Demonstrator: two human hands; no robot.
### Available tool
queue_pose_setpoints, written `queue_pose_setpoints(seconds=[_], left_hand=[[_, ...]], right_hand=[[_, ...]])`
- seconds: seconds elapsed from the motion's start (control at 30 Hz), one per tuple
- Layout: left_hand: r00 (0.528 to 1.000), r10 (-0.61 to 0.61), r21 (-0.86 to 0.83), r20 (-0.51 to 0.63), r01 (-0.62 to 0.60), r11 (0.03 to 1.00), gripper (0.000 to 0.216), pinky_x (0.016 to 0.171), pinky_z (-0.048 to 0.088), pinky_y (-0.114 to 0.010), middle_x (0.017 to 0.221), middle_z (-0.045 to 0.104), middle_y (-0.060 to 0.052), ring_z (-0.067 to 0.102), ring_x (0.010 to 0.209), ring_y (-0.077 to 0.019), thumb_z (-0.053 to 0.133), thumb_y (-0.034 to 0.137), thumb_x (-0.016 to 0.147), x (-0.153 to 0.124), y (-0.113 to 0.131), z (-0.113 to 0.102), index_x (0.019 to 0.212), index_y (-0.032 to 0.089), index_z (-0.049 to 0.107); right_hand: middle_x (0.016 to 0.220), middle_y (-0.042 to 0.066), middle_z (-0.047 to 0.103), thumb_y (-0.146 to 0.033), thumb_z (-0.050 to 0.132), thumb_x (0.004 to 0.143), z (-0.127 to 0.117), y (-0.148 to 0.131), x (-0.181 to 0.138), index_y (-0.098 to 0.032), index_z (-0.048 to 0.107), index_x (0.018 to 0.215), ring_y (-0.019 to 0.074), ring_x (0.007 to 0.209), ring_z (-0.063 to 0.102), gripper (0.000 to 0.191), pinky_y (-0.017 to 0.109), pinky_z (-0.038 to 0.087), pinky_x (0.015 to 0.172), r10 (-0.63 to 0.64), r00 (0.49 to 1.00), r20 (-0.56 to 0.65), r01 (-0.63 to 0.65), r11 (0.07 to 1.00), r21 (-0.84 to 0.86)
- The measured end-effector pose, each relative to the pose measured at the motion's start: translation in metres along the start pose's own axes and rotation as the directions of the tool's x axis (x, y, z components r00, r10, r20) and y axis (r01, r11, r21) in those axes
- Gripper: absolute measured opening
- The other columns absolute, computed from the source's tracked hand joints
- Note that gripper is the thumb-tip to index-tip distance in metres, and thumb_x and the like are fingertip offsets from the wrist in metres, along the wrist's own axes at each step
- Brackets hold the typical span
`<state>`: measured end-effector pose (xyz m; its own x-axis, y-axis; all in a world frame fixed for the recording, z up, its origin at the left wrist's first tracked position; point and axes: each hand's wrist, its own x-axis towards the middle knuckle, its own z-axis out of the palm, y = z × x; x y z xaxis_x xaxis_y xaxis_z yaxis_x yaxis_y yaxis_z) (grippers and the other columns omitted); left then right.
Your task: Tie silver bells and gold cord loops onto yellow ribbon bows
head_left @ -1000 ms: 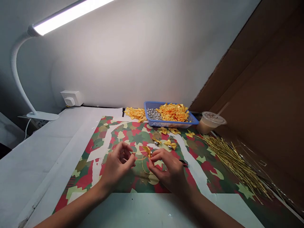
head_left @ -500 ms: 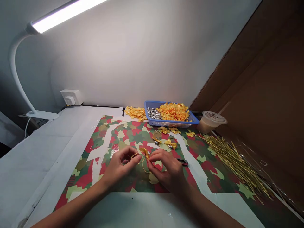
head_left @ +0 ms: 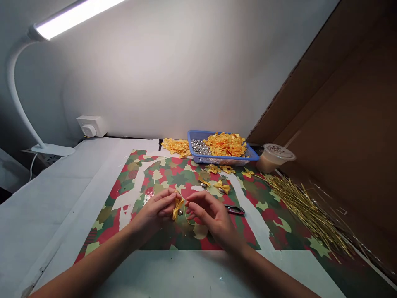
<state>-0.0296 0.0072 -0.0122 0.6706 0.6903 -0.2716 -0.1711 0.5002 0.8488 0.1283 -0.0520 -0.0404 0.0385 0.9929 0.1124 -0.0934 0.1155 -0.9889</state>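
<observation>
My left hand (head_left: 161, 207) pinches a yellow ribbon bow (head_left: 178, 208), turned nearly upright. A small silver bell (head_left: 180, 212) hangs at its right side. From the bow a thin gold cord (head_left: 186, 217) curves down to the right. Close beside that cord is my right hand (head_left: 212, 215), its fingers bent and apart; I cannot tell whether a fingertip touches it. Beyond the hands lie two finished-looking bows with bells, one bow (head_left: 204, 182) on the left and another bow (head_left: 222, 187) on the right. Thread snips (head_left: 235, 210) lie partly behind my right hand.
A blue basket (head_left: 223, 160) holds silver bells (head_left: 201, 147) and yellow bows (head_left: 226, 145). More bows (head_left: 176, 147) are piled left of it. At right stand a lidded drink cup (head_left: 274, 158) and a bundle of gold cords (head_left: 307, 217) beside cardboard (head_left: 335, 136). A lamp (head_left: 18, 95) stands left.
The bow has passed from my right hand's fingers to my left hand, and now stands more upright with its bell showing. My right hand has moved slightly away from it, fingers loosened.
</observation>
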Motion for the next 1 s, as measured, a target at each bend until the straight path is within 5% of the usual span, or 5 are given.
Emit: queue_pose_setpoints(seconds=[0.2,0.5,0.57,0.7,1.0], left_hand=[[1.0,-0.019,-0.012,-0.002,0.019,1.0,0.033,0.043,0.024,-0.014,0.044,0.027,0.01,0.019,0.043,-0.0053,0.073,0.044,0.07,-0.001,0.0,0.002,0.076,0.017,0.055],[0.976,0.171,0.303,-0.134,-0.124,0.945,0.04,0.051,0.033,-0.021,0.067,0.05,0.004,0.04,0.051,-0.0079,0.067,0.042,0.074,0.003,-0.011,-0.011,0.104,0.019,0.053],[0.867,0.466,0.557,-0.175,-0.303,0.773,0.033,0.058,0.039,-0.024,0.08,0.055,0.0,0.049,0.064,-0.0127,0.062,0.036,0.078,-0.001,-0.011,-0.012,0.107,0.022,0.054],[0.669,0.724,0.861,0.169,-0.458,0.222,0.005,0.077,0.043,-0.029,0.087,0.063,-0.002,0.057,0.084,-0.0172,0.06,0.021,0.079,-0.007,-0.008,-0.01,0.083,0.02,0.062],[0.91,0.407,0.874,0.075,-0.257,0.413,0.019,0.054,0.04,-0.023,0.069,0.068,-0.002,0.054,0.06,-0.0127,0.059,0.033,0.079,-0.003,-0.008,-0.005,0.077,0.018,0.07]], right_hand=[[0.082,0.0,0.068,-0.037,0.084,0.059,0.007,0.002,0.003,-0.018,0.067,0.086,0.0107,0.075,0.066,0.037,0.02,0.054,0.066,0.372,0.893,0.252,-0.447,0.789,0.422],[0.066,-0.004,0.066,-0.033,0.089,0.048,0.006,0.007,0.006,-0.017,0.064,0.072,0.0068,0.056,0.059,0.038,0.016,0.047,0.05,0.378,0.923,0.066,-0.367,0.821,0.437],[0.063,-0.004,0.065,-0.034,0.09,0.047,0.005,0.007,0.006,-0.017,0.063,0.068,0.007,0.054,0.057,0.038,0.017,0.047,0.051,0.36,0.933,0.008,-0.337,0.863,0.376],[0.061,-0.005,0.063,-0.036,0.089,0.045,0.004,0.006,0.006,-0.017,0.061,0.068,0.0082,0.052,0.057,0.041,0.021,0.047,0.054,0.378,0.926,-0.014,-0.355,0.881,0.314],[0.061,-0.007,0.054,-0.033,0.082,0.057,0.003,0.007,0.0,-0.02,0.049,0.067,0.0087,0.058,0.052,0.037,0.02,0.042,0.054,0.173,0.981,-0.086,-0.168,0.984,0.065]])
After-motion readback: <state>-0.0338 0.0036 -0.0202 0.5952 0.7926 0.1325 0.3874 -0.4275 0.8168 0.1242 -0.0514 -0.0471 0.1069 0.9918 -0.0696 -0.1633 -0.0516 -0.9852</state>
